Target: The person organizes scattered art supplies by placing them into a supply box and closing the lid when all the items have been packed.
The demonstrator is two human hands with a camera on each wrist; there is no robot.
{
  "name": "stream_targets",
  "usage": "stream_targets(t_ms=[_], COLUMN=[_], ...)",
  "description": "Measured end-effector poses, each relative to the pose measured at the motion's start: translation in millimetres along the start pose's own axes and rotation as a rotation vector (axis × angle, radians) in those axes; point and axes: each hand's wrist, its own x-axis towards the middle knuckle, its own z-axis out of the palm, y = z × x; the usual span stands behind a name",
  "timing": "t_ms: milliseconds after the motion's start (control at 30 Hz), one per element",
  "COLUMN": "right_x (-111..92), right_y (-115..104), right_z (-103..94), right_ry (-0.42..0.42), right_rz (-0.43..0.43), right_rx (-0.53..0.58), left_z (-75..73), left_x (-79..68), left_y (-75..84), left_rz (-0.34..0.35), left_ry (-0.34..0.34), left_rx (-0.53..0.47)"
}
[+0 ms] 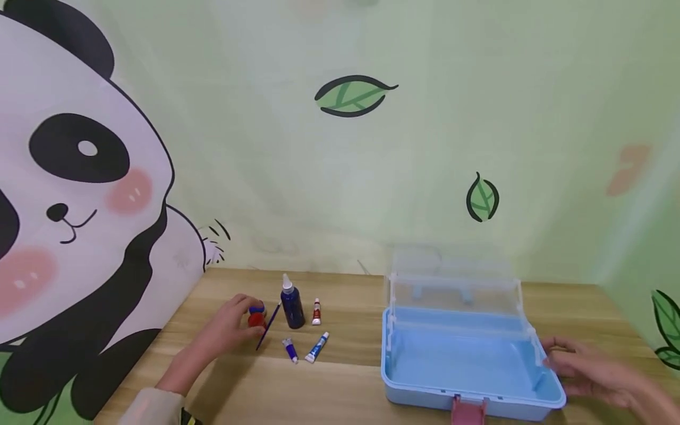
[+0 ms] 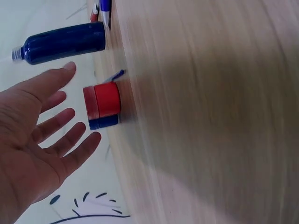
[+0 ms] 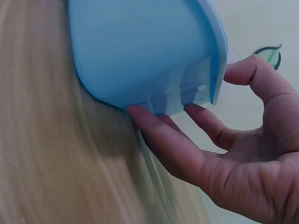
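My left hand (image 1: 228, 327), fingers parted, is just beside a red paint pot (image 2: 107, 99) and a blue paint pot (image 2: 103, 122); my right hand (image 1: 597, 370) grips the right end of the light-blue box (image 1: 425, 397), its clear lid (image 1: 451, 295) raised. Between them sit a dark-blue bottle (image 1: 293, 308), a paintbrush (image 1: 270, 324) and three paint tubes (image 1: 317, 347).

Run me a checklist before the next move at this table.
1. Lid raised: ok. The clear lid stands open at the back of the blue box.
2. Left grip around the red pot: not ok. Its fingers are spread, not wrapped round it.
3. Right grip firm on the box: cannot tell. It is at the right end, but pressure doesn't show.
4. Dark blue bottle upright: ok.
5. Brush free of the red pot: cannot tell. They sit too close in the head view.
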Motion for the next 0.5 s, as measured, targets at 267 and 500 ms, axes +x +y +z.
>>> stream_targets(t_ms=[267, 500], right_x=[-0.3, -0.9], right_y=[4.6, 3.0], right_z=[-3.9, -1.4], right_ry=[-0.089, -0.073], right_rz=[-0.035, -0.044], right_rx=[0.066, 0.061], left_z=[8.5, 13.8], left_x=[8.6, 10.7], left_y=[5.2, 2.8], left_rz=[0.02, -0.004], left_ry=[0.008, 0.046], left_rx=[0.017, -0.008])
